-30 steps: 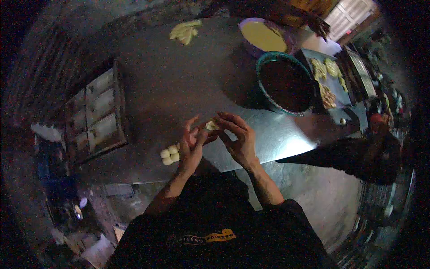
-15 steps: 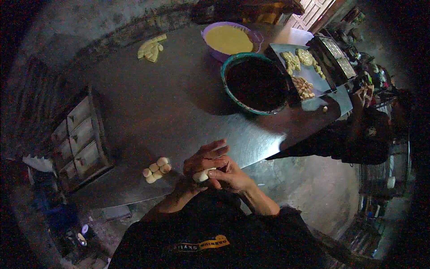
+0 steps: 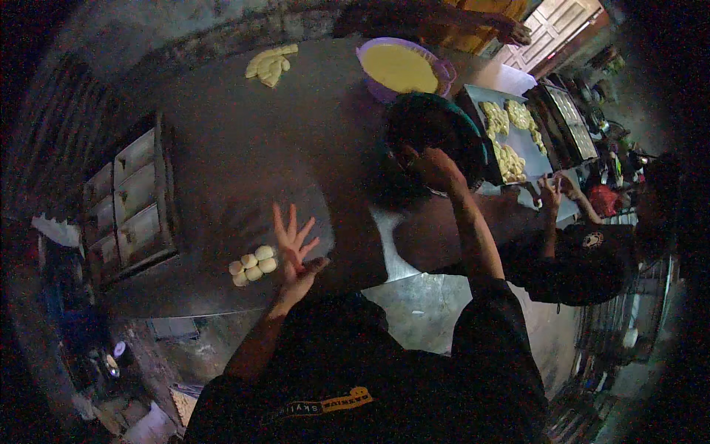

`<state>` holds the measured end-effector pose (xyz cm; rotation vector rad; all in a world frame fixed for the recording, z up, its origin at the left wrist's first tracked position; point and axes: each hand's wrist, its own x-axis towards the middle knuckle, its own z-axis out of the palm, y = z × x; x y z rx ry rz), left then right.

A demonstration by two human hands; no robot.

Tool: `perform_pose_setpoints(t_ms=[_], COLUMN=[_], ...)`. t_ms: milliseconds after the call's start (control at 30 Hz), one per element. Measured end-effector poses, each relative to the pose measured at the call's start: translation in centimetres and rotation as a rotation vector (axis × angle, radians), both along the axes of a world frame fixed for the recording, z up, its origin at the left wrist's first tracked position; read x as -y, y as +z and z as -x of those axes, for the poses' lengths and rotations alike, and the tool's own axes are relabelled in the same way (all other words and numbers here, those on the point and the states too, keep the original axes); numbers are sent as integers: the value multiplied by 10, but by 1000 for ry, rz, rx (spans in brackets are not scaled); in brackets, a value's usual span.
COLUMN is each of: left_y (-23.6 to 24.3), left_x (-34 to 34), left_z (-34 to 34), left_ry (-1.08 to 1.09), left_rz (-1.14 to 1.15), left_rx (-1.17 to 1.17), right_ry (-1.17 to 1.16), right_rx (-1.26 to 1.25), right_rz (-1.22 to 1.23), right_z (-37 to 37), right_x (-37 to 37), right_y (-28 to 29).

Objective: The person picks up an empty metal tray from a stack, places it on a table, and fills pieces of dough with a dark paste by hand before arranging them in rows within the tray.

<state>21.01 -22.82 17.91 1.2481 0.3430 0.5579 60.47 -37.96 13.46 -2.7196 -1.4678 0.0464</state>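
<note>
My left hand [image 3: 297, 240] is raised over the near part of the metal table, fingers spread, with nothing visible in it. Just left of it, several smooth, pale dough balls [image 3: 253, 266] sit close together in two short rows. My right arm stretches forward, and my right hand [image 3: 440, 169] reaches into a teal-rimmed basin [image 3: 479, 137] with dark contents. Its fingertips are lost in the shadow there, so whether they grip anything is unclear.
A purple basin [image 3: 370, 85] of yellow mixture stands behind the teal one. Dough strips [image 3: 271, 66] lie at the far left; a divided metal pan [image 3: 168, 214] is at left. A co-worker's hands [image 3: 551, 192] are beside a tray [image 3: 529, 166] of dough pieces; another person's hand [image 3: 515, 33] shows at the top.
Both hands were together around a pale dough piece, which no longer shows in them. They have parted: the right went forward into the teal basin, the left opened beside the dough balls.
</note>
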Motion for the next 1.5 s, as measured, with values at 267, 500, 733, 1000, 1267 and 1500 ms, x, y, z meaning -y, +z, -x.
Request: perform_pose_setpoints(t_ms=[267,500,733,1000,1267,1500], left_y=[-15,-4,3,-3,-19,-4], left_x=[-27,-30,-30,-49,-57,-69], left_z=[32,28,26,60,60,61], left_ry=[90,-128,-142,155,195,-185], left_rz=[135,83,412,-51,-99,728], left_rx=[9,-27,-5,-276,-258,-14], right_ry=[28,-109,-108,236,242,506], right_rx=[16,-304,-1189,-771,-734,-544], right_rz=[91,-229,-510,-524,-309,-567], right_z=[3,47,218,300,313,307], right_x=[-12,-27,-65,-110,-104,-77], right_y=[6,43,101,89,85,111])
